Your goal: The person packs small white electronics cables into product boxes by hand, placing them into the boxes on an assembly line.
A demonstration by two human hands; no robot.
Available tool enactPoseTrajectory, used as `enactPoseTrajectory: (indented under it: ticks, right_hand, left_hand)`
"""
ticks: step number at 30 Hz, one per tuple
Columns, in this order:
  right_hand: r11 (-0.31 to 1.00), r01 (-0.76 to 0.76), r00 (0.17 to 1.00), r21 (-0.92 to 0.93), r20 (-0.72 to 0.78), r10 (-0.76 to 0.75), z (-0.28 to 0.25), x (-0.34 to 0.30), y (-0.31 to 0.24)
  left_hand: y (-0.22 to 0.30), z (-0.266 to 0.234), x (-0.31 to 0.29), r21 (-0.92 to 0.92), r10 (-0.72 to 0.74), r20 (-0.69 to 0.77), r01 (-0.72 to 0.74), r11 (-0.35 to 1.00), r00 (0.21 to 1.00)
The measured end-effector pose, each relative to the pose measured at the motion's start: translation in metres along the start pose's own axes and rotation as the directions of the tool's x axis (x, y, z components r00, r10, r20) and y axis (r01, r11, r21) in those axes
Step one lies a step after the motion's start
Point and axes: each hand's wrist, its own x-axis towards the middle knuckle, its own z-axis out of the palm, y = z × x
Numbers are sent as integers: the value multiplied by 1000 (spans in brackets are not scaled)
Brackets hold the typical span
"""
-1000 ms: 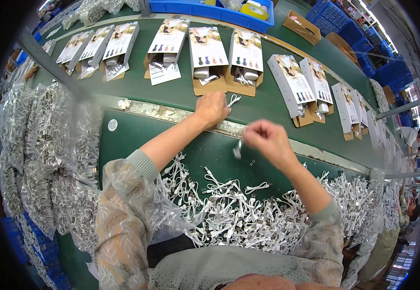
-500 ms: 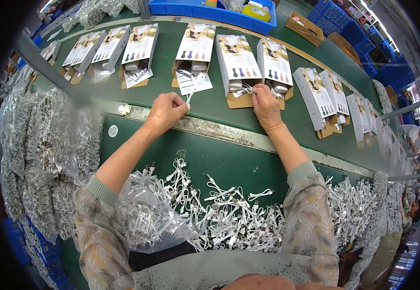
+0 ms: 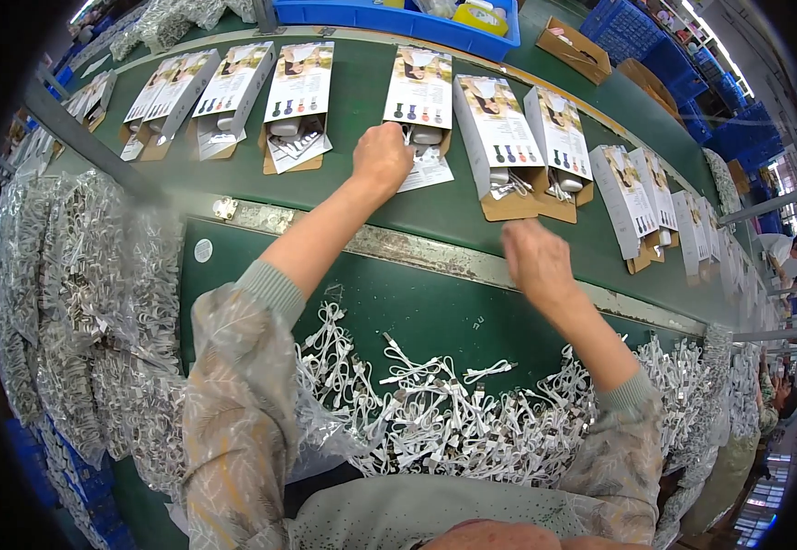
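Note:
My left hand [image 3: 383,158] is closed at the open end of a white printed box [image 3: 420,87]. A bit of white charging cable [image 3: 408,135] shows beside its fingers, which hide most of it. A folded paper sheet [image 3: 428,174] pokes out of that box. My right hand [image 3: 536,261], smeared by motion, hangs near the belt's front edge, just below the flap of another open box [image 3: 498,128], apart from it. White cables [image 3: 509,180] lie in the mouth of this box. A neighbouring box [image 3: 559,133] holds a white cable and a rounded white part too.
Loose white cables [image 3: 472,417] are heaped on the green table before me. Bagged cables [image 3: 96,275] stack at the left. More open boxes [image 3: 299,82] stand along the green belt [image 3: 353,82]. A blue tray [image 3: 353,16] and cardboard box [image 3: 575,50] lie beyond.
The boxes have shifted right along the belt. My left hand has moved up and right to a box mouth. My right hand has left the box opening and dropped toward me.

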Motion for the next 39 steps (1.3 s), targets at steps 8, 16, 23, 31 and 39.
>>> enactPoseTrajectory:
  ticks: [8, 16, 23, 31, 39]
  right_hand:
    - [957, 84, 691, 278, 676, -257, -33, -59, -78]
    - [680, -444, 846, 583, 523, 103, -2, -5, -117]
    - [348, -591, 803, 728, 571, 169, 5, 46, -145]
    - [970, -23, 938, 243, -331, 105, 57, 150, -147]
    - [949, -213, 971, -235, -156, 179, 93, 175, -165]
  left_hand:
    - [-6, -47, -46, -127, 401, 298, -380, 916, 866]
    - [-79, -113, -174, 31, 424, 648, -578, 815, 633]
    - [-100, -165, -146, -219, 84, 623, 71, 973, 778]
    - [-130, -176, -104, -275, -70, 371, 182, 944, 926]
    - [-188, -152, -10, 230, -65, 37, 55, 972, 997]
